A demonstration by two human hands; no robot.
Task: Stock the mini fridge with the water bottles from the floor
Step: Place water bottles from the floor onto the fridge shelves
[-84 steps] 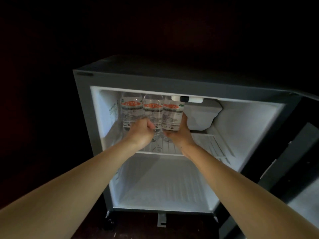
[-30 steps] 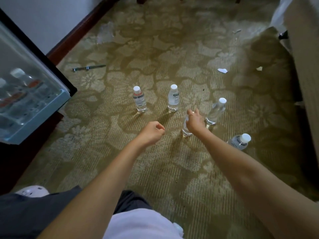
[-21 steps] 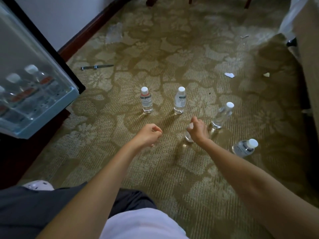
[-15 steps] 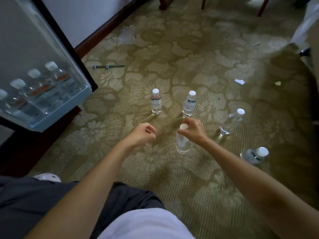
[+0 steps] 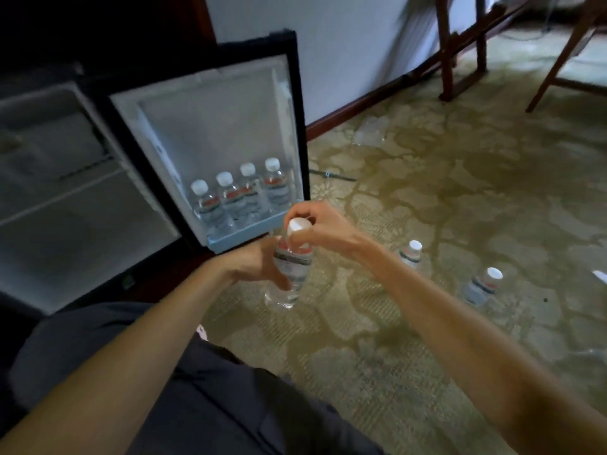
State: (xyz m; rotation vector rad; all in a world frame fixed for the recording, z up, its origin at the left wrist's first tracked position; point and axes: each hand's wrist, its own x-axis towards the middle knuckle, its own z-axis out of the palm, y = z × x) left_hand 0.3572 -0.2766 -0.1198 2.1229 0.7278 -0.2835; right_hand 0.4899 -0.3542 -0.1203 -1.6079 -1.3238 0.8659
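A clear water bottle (image 5: 293, 261) with a white cap and red-striped label hangs upright above the carpet at centre. My right hand (image 5: 320, 224) pinches its neck just under the cap. My left hand (image 5: 259, 264) wraps its body from the left. The mini fridge (image 5: 62, 205) stands open at left, its interior dim. Its open door (image 5: 210, 133) carries several bottles (image 5: 238, 197) in the bottom rack. Two more bottles stand on the floor to the right, one (image 5: 410, 254) nearer the held bottle and one (image 5: 483, 287) farther out.
Patterned green carpet (image 5: 427, 198) covers the floor. A white wall with a dark red baseboard (image 5: 354, 110) runs behind the fridge door. Wooden furniture legs (image 5: 446, 50) stand at the top right. A thin dark object (image 5: 331, 175) lies on the carpet. My dark-clothed lap (image 5: 213, 399) fills the bottom.
My right hand lifted a bottle off the carpet by its neck and carried it left toward the fridge. My left hand closed on its body. My view swung left onto the open fridge.
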